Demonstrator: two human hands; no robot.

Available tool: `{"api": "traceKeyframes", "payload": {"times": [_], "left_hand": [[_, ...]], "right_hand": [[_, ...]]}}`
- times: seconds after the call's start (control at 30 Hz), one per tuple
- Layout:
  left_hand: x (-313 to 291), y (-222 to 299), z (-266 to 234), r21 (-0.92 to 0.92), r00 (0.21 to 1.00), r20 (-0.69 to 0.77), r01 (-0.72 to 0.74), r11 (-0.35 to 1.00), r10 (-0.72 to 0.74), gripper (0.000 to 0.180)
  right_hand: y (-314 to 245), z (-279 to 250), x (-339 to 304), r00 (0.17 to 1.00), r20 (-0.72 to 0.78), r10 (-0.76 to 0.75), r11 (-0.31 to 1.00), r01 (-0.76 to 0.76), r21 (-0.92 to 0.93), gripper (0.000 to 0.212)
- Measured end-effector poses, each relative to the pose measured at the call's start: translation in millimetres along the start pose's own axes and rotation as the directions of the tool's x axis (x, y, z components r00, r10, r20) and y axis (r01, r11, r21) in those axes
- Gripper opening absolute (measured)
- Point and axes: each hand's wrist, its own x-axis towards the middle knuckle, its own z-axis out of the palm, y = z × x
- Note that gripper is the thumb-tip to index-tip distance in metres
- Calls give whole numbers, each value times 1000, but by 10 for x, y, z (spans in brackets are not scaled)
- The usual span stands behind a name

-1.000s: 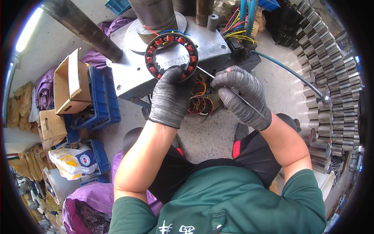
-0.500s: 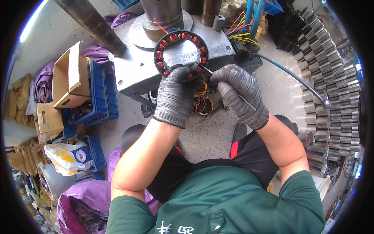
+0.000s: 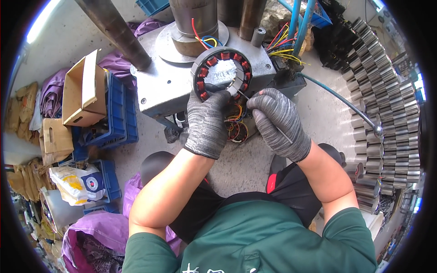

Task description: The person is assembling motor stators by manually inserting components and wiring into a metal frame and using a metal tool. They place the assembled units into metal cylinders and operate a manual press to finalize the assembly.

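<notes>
Bench [image 3: 154,101]: grey metal, thick top; bearing a round flange [image 3: 165,48], a stout column [image 3: 195,20] on the flange, and a short hollow cylinder [image 3: 257,38]. Floor [image 3: 241,166]: grey, speckled; bearing blue crates [image 3: 130,113], wire-wound rings [image 3: 244,132], rows of stacked metal cylinders [image 3: 386,118].

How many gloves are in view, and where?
2: a gray glove on the left hand, which holds a coil-wound ring, and another on the right hand, which holds a thin metal rod. Others could be hidden elsewhere.

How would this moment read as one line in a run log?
Left hand: holds coil ring by lower edge | Right hand: grips thin metal rod, angled toward ring; contact unclear | Nearby: metal machine base, cardboard box
</notes>
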Motion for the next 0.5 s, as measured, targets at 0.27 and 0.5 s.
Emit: {"api": "traceKeyframes", "payload": {"times": [0.27, 0.5], "left_hand": [[17, -77, -15, 24, 998, -20, -52, 998, 52, 40], [69, -118, -30, 180, 985, 34, -171, 969, 168, 38]], "right_hand": [[-97, 20, 33, 999, 46, -7, 996, 11, -87, 13], [-173, -88, 23, 994, 112, 12, 984, 9, -181, 17]]}}
